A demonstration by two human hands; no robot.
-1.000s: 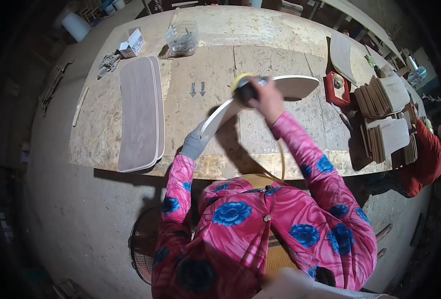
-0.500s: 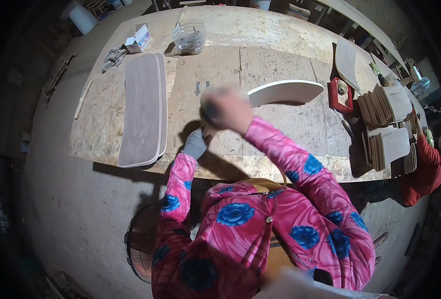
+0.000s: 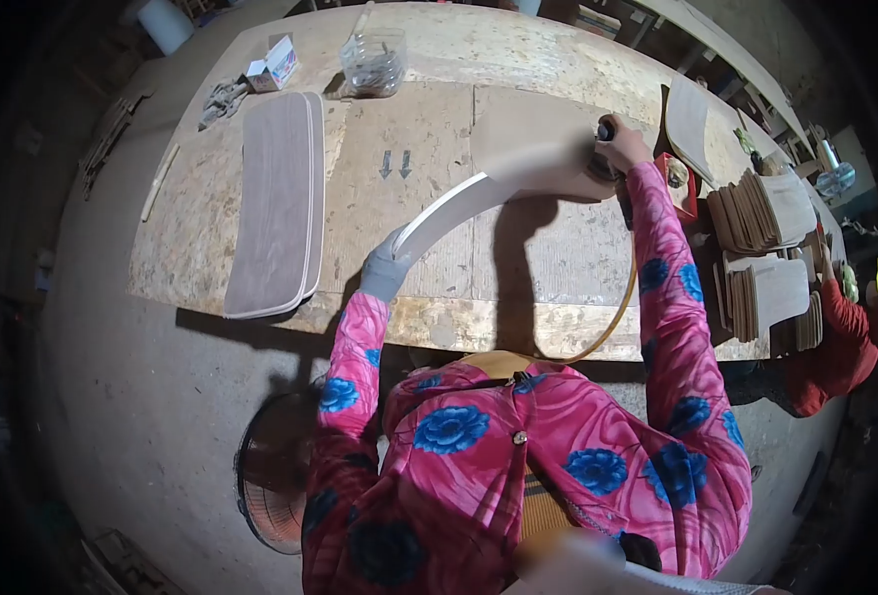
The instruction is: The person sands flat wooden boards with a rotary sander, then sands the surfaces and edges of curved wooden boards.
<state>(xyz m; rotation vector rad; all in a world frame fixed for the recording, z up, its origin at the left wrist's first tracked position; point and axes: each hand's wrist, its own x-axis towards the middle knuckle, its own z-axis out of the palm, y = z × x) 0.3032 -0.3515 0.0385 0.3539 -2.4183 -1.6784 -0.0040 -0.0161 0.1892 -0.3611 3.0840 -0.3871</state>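
My left hand [image 3: 386, 270], in a grey glove, is closed on the near left end of a curved wooden panel [image 3: 459, 205] that arches over the cardboard-covered middle of the table. At the panel's far right end, my right hand [image 3: 625, 146] grips a dark round hand tool [image 3: 605, 151], with a yellow hose [image 3: 626, 297] running back toward my body. The tool's underside is hidden. Left of my left hand lie stacked curved panels [image 3: 275, 203].
A clear plastic container [image 3: 373, 63], a small box [image 3: 272, 65] and a crumpled cloth [image 3: 223, 103] are at the back left. A red tray [image 3: 677, 188] and stacked wooden pieces [image 3: 762, 210] are at the right. Beyond them is a person in red [image 3: 841, 347].
My right hand has moved right and away from my left hand, along the panel to its far end with the tool. The panel's near edge is now raised and angled differently.
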